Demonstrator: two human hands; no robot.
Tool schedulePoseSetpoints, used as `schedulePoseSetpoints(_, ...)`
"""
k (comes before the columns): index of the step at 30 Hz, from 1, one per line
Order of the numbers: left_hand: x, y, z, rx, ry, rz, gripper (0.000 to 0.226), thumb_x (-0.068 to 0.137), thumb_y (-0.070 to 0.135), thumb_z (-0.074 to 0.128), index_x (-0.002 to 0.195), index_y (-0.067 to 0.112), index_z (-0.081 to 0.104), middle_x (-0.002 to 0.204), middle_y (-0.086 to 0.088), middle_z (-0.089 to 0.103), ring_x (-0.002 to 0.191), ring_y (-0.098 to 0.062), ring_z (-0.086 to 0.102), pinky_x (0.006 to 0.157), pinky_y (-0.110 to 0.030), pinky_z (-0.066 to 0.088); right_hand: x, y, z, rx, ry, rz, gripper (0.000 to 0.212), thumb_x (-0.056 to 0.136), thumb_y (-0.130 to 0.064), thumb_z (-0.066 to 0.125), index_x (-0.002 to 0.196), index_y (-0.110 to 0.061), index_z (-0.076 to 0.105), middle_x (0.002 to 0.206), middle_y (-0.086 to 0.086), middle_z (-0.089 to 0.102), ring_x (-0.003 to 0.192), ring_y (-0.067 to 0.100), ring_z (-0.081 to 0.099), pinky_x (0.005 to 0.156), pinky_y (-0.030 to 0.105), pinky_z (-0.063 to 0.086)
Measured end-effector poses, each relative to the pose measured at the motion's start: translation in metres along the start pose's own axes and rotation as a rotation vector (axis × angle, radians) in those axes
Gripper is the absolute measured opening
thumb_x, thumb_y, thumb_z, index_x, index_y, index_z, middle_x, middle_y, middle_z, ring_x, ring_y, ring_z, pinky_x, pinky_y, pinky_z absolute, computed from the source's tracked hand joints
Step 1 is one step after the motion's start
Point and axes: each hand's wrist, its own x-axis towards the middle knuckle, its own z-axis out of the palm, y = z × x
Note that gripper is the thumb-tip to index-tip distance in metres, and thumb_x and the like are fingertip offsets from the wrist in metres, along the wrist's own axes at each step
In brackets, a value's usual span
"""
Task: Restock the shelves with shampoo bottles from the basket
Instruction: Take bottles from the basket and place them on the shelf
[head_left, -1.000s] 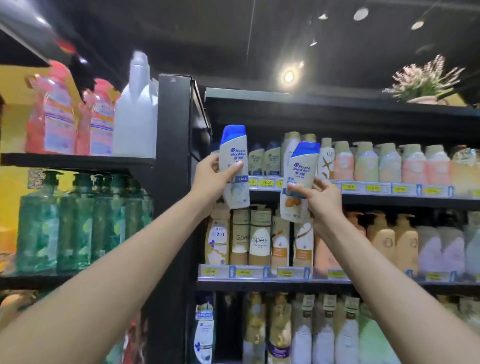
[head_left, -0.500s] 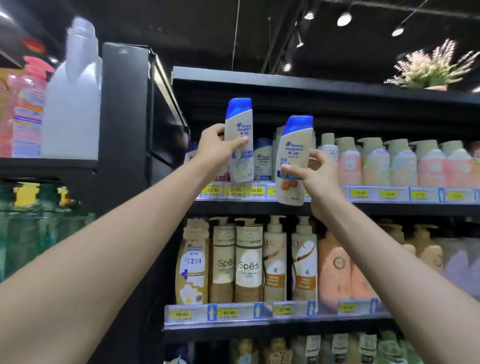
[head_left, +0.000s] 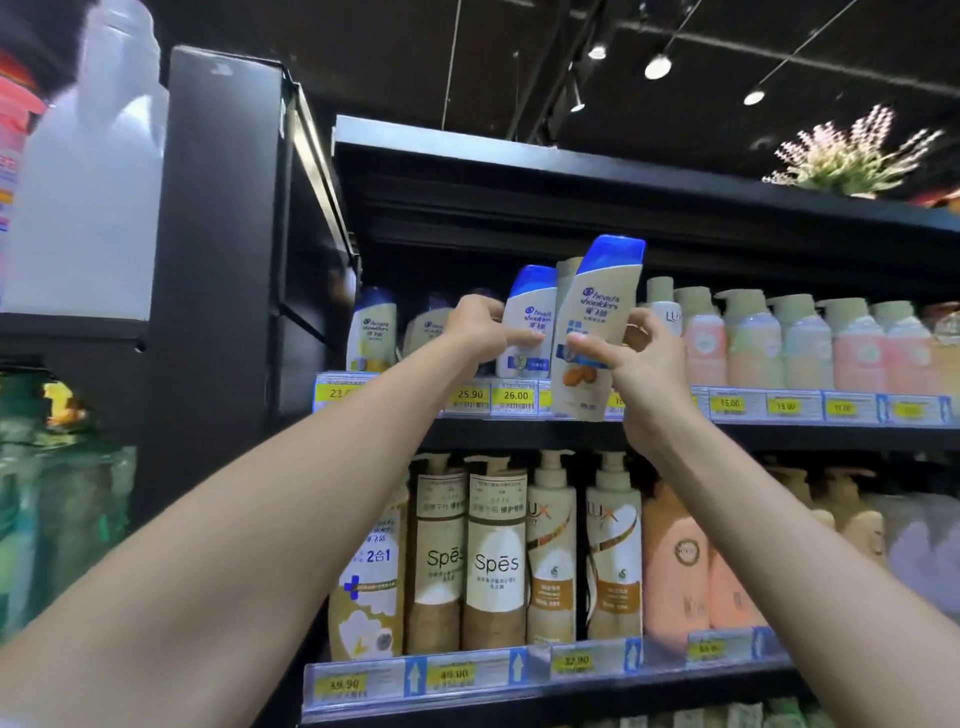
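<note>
Dark shop shelving fills the view. At the upper shelf (head_left: 810, 435), the left hand (head_left: 477, 332) grips a white shampoo bottle (head_left: 531, 319) just behind the price labels (head_left: 514, 397). The right hand (head_left: 647, 364) grips a cream shampoo bottle (head_left: 597, 317) in front of them. Better to lift this one higher, then seat both upright.

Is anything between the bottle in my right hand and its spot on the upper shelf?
Yes. The almond-label bottle in your right hand hangs before the price-tag rail, base below its top edge. Directly behind it a beige-topped bottle stands on the shelf, between the blue-capped bottle in your left hand and a white Lux bottle.
</note>
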Motion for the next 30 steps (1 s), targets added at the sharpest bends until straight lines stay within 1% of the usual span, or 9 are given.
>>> schedulePoseSetpoints(3,0.004,-0.001,0.006,0.021,-0.014,0.002,0.029,0.073,0.031,0.086,0.093,0.020,0.068,0.090,0.004,0.072,0.080,-0.006,0.067,0.062,-0.022,0.051,0.005,-0.002,-0.001,0.028,0.014,0.004,0.045,0.075,-0.011,0.082,0.112,-0.013,0.057,0.100,-0.003,0.071,0.071,0.001,0.070,0.055,0.017,0.052)
schedulePoseSetpoints(9,0.007,-0.001,0.004,0.015,-0.038,-0.014,0.040,0.072,0.029,0.087,0.102,0.016,0.064,0.101,-0.003,0.073,0.095,-0.016,0.070,0.088,-0.038,0.058,0.012,-0.001,-0.001,0.130,0.021,0.057,0.034,0.077,-0.006,0.080,0.101,-0.013,0.056,0.100,0.008,0.070,0.063,0.023,0.068,0.059,0.034,0.056)
schedulePoseSetpoints(12,0.005,-0.001,0.006,0.033,-0.017,0.005,0.037,0.073,0.029,0.087,0.095,0.020,0.059,0.100,-0.002,0.071,0.095,-0.017,0.069,0.089,-0.038,0.058,0.014,-0.001,0.002,0.144,0.002,0.085,0.038,0.076,-0.007,0.081,0.107,-0.006,0.060,0.100,0.011,0.072,0.060,0.024,0.069,0.057,0.033,0.057)
schedulePoseSetpoints(17,-0.001,0.003,-0.011,-0.002,0.044,0.027,0.054,0.082,0.032,0.079,0.125,0.006,0.059,0.116,-0.011,0.067,0.102,-0.022,0.068,0.086,-0.037,0.059,0.016,-0.005,0.007,0.092,-0.085,0.082,0.038,0.076,-0.009,0.081,0.111,-0.002,0.066,0.103,0.013,0.073,0.063,0.026,0.070,0.060,0.035,0.059)
schedulePoseSetpoints(20,-0.008,0.014,-0.034,-0.017,0.166,0.136,0.034,0.092,0.040,0.066,0.113,0.014,0.066,0.103,-0.006,0.070,0.096,-0.018,0.067,0.090,-0.043,0.058,0.017,-0.013,0.015,0.075,-0.131,0.055,0.038,0.076,-0.007,0.081,0.112,-0.001,0.068,0.102,0.013,0.074,0.066,0.026,0.069,0.055,0.032,0.056)
schedulePoseSetpoints(23,-0.018,0.029,-0.049,-0.126,0.065,0.173,0.036,0.095,0.049,0.058,0.116,0.019,0.063,0.103,0.002,0.072,0.097,-0.013,0.070,0.082,-0.034,0.060,0.020,-0.022,0.033,0.020,-0.166,0.024,0.042,0.074,-0.012,0.084,0.112,-0.006,0.069,0.101,0.005,0.075,0.073,0.014,0.072,0.058,0.026,0.056)
schedulePoseSetpoints(25,-0.022,0.034,-0.054,-0.112,0.005,0.219,0.044,0.092,0.053,0.059,0.123,0.022,0.059,0.106,0.003,0.072,0.096,-0.010,0.072,0.077,-0.031,0.060,0.021,-0.026,0.049,-0.029,-0.208,-0.008,0.040,0.072,-0.015,0.085,0.108,-0.010,0.069,0.097,0.000,0.075,0.076,0.004,0.072,0.060,0.019,0.055)
schedulePoseSetpoints(28,-0.026,0.033,-0.061,-0.004,0.097,0.306,0.037,0.088,0.047,0.068,0.116,0.024,0.061,0.099,0.003,0.073,0.088,-0.009,0.073,0.075,-0.032,0.060,0.020,-0.026,0.070,-0.077,-0.253,-0.067,0.036,0.072,-0.013,0.085,0.103,-0.012,0.068,0.091,-0.003,0.073,0.066,-0.004,0.069,0.050,0.010,0.049)
schedulePoseSetpoints(30,-0.025,0.028,-0.066,0.004,0.148,0.319,0.033,0.088,0.041,0.070,0.113,0.021,0.062,0.098,0.003,0.072,0.089,-0.011,0.072,0.076,-0.035,0.061,0.022,-0.024,0.079,-0.145,-0.275,-0.115,0.036,0.072,-0.016,0.085,0.104,-0.014,0.067,0.093,-0.004,0.073,0.073,-0.002,0.069,0.055,0.012,0.052)
